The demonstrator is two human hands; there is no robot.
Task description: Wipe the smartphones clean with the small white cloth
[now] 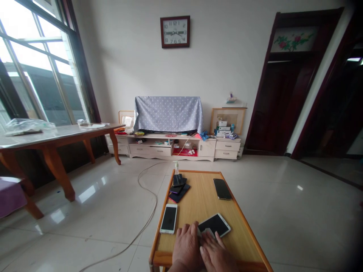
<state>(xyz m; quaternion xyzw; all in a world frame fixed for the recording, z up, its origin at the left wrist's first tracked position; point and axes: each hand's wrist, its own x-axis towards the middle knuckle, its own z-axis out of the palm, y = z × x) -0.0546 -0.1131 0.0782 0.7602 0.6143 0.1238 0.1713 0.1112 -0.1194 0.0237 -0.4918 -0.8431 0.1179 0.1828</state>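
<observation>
A white smartphone (217, 223) with a dark screen lies at an angle near the front of the small wooden table. At its left end, my left hand (186, 243) is closed with curled fingers; what they hold is hidden. My right hand (215, 252) presses a pale tissue or cloth (209, 231) over the phone's lower left part. Both hands touch or nearly touch each other. Left of them lies another white smartphone (169, 219), screen up. Farther back are several stacked dark phones (179, 192). One black phone (222, 189) rests near the right edge.
The wooden table (198, 183) has a raised rim. A small pump bottle (176, 167) stands at its far left corner. A cable (154, 204) winds over the tiled floor. A larger table (65, 132) stands left, and a cluttered low cabinet (153, 151) lines the wall.
</observation>
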